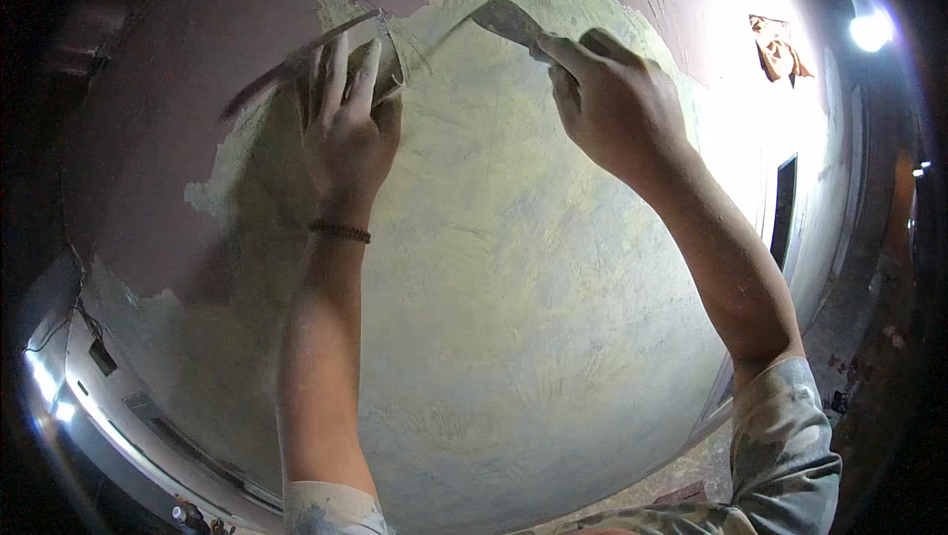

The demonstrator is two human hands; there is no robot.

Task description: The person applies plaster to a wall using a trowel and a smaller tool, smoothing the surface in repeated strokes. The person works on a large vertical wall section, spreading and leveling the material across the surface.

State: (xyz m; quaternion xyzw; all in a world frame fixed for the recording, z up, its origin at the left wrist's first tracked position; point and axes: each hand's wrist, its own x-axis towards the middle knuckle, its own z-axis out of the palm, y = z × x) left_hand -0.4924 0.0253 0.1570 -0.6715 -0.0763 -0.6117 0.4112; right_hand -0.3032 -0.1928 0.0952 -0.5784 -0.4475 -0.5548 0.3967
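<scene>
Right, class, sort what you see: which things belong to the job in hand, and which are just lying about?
Part of the job:
- scraper, in the right hand
- wide blade, in the left hand
- wall and its pale green coating

Just about:
- lit lamp, far right; its light may help
- crumpled brown thing, upper right
- bracelet, merely worn

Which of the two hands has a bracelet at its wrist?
The left hand: a dark beaded bracelet circles its wrist, while the right hand has a bare wrist.

Mauve wall (148,174), mottled pale-green coating (523,258), dark brown bracelet (339,231), patchy grey-green right sleeve (785,436).
</scene>
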